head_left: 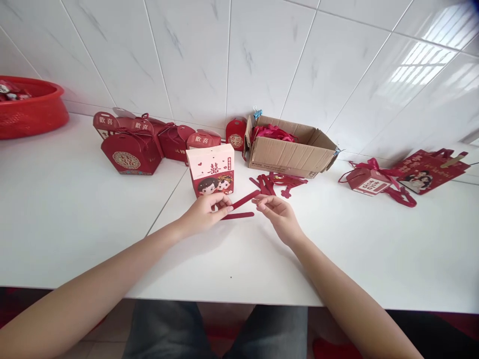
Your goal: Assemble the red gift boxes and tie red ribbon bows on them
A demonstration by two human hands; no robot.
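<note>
On table (359,239) | pink box (210,160) "囍" | left fingers (220,199) clamp red strip (245,199) | right fingers (272,200): grip unclear

A red plastic basket (35,119) sits far left, and dark-red gift boxes (147,152) cluster near the marbled tile wall (198,60). At far right, a ribbon-tied gift box (368,181) stands beside a red gift bag (432,172).

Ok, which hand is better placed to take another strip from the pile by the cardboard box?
Probably the right hand: it is nearer the pile of strips, while the left hand, gripping a red strip, is farther off.
</note>
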